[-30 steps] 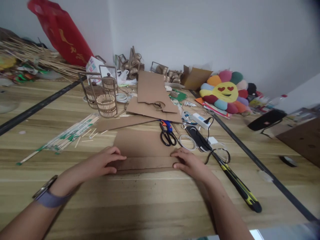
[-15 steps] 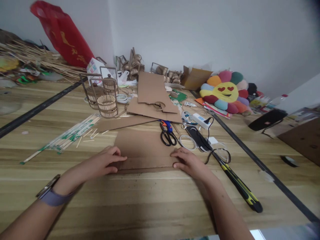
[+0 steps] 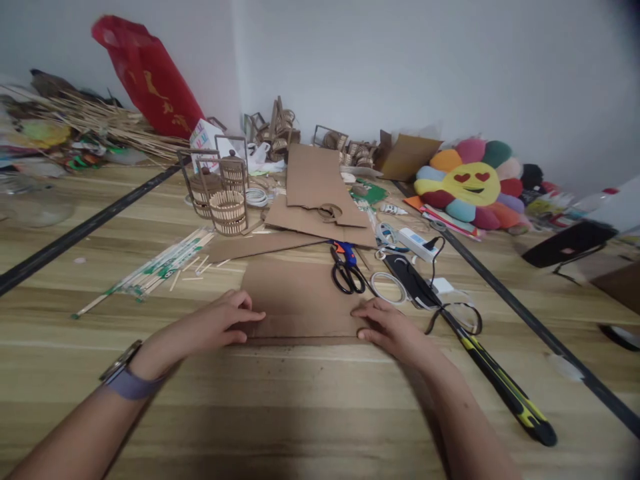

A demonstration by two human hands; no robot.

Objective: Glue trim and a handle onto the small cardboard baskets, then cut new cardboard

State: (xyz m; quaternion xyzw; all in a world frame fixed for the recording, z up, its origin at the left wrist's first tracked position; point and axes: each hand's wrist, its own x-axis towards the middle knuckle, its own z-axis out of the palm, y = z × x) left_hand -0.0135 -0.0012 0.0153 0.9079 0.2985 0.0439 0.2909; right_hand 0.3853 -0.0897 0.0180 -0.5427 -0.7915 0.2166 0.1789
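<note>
A brown cardboard sheet lies flat before me, and a narrow cardboard strip lies along its near edge. My left hand holds the strip's left end, index finger stretched over the top and thumb at the near edge. At the right end my right hand grips it likewise between fingers and thumb. Black-handled scissors rest on the sheet's far right corner, against a blue and orange glue gun. Whatever lies under the fingertips is hidden.
Larger cardboard pieces are stacked behind. Small wooden-slat baskets and bundled sticks stand or lie at the left. To the right are a yellow-black utility knife, a power strip, cables and a flower cushion.
The whole view has shifted, so everything appears a little farther right. Both hands keep their places on the cardboard strip.
</note>
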